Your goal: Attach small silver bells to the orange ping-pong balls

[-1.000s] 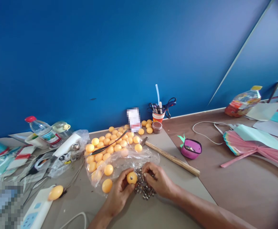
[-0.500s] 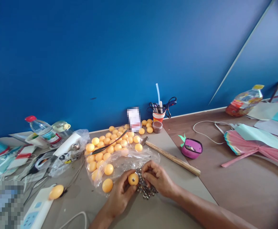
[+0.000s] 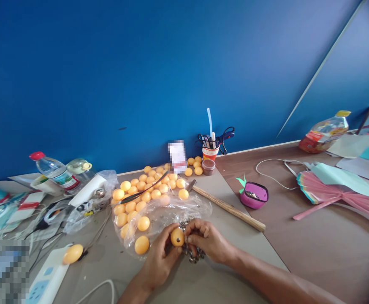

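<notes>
My left hand [image 3: 163, 258] grips an orange ball [image 3: 177, 237] between thumb and fingers; a small dark spot shows on the side facing me. Close to the ball's right side is my right hand [image 3: 205, 240], its thumb and fingers pinched together; whatever is between them is too small to make out. Beneath the right hand lies a pile of small shiny metal pieces [image 3: 193, 256], partly covered by it. Many orange balls [image 3: 143, 223] lie in and around a clear plastic bag [image 3: 172, 211] beyond my left hand.
A hammer [image 3: 230, 208] lies behind my right hand, with a purple container [image 3: 254, 195] beyond. A paper cup of tools [image 3: 210, 152] stands by the blue wall. A power strip [image 3: 47, 276], bottle [image 3: 56, 172] and cables are left; a pink fan [image 3: 339, 194] is right.
My right hand has moved left from over the metal pieces to the ball. The ball has turned slightly in my left hand, its dark spot now lower.
</notes>
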A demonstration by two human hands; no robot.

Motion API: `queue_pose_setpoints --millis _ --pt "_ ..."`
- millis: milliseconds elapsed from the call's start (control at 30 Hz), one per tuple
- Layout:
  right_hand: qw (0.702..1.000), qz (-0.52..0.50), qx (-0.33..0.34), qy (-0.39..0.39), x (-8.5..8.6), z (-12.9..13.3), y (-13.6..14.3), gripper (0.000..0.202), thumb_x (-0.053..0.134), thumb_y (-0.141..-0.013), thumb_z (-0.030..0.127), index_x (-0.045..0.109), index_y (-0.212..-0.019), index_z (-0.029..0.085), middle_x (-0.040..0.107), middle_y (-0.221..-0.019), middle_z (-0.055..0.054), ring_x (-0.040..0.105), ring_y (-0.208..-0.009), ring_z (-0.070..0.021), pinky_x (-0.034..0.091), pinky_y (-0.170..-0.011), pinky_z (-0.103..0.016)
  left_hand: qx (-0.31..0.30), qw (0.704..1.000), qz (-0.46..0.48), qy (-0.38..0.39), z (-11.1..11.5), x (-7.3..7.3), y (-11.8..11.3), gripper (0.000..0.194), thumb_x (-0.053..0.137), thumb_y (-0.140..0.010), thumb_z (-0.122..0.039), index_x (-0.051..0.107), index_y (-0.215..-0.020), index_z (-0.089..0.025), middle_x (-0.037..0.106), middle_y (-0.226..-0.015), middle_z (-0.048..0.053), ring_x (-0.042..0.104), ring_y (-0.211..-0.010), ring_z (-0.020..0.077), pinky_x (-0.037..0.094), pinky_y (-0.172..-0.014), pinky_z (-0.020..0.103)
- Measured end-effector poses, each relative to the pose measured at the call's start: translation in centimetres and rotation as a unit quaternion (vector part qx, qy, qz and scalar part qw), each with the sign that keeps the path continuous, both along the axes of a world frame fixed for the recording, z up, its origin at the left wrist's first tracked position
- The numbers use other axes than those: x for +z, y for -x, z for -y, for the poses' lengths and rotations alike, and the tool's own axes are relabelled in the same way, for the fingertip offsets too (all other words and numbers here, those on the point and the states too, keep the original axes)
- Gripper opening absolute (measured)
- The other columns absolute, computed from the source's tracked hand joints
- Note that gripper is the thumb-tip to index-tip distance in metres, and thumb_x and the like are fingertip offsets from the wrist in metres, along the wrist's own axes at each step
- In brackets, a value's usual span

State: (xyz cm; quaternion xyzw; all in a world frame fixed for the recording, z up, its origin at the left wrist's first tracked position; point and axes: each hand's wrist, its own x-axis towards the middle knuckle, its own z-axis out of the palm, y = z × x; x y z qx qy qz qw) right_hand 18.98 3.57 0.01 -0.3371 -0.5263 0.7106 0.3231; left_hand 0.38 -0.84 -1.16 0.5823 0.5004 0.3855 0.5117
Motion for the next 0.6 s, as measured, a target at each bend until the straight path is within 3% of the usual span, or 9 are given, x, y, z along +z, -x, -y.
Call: queue_pose_setpoints --millis 100,267,600 --pt "0.999 0.020 -0.009 -0.040 0.13 0.17 0.05 0.011 0.060 -0.076 0.027 0.055 -0.077 0.017 0.053 -0.057 0.004 0.046 -0.045 -0.0080 0.037 -0.045 -0.020 0.009 1.000 0.006 0.000 0.15 -0.26 -0.10 0.054 0.063 -0.083 -0.040 0.046 -0.130 -0.019 0.058 -0.128 0.014 0.054 -0.118 0.0300 0.044 -0.101 0.045" --pt "0.981 0.058 -0.039 -0.182 0.87 0.21 -0.14 0.005 0.056 -0.074 0.016 0.060 -0.073 0.017 0.055 -0.082 -0.002 0.055 -0.078 -0.0140 0.048 -0.072 -0.028 -0.003 1.000 -0.023 -0.006 0.11 0.09 -0.39 0.046 0.063 -0.082 -0.042 0.051 -0.121 -0.020 0.063 -0.118 0.010 0.059 -0.110 0.0266 0.047 -0.098 0.041" --pt "0.977 0.091 -0.032 -0.188 0.65 0.21 -0.07 0.009 0.051 -0.073 0.012 0.056 -0.076 0.018 0.053 -0.083 -0.002 0.055 -0.074 -0.0141 0.048 -0.067 -0.027 0.011 0.998 -0.056 -0.014 0.12 0.25 -0.49 0.044 0.063 -0.082 -0.040 0.053 -0.120 -0.020 0.065 -0.117 0.010 0.061 -0.107 0.0268 0.048 -0.096 0.041"
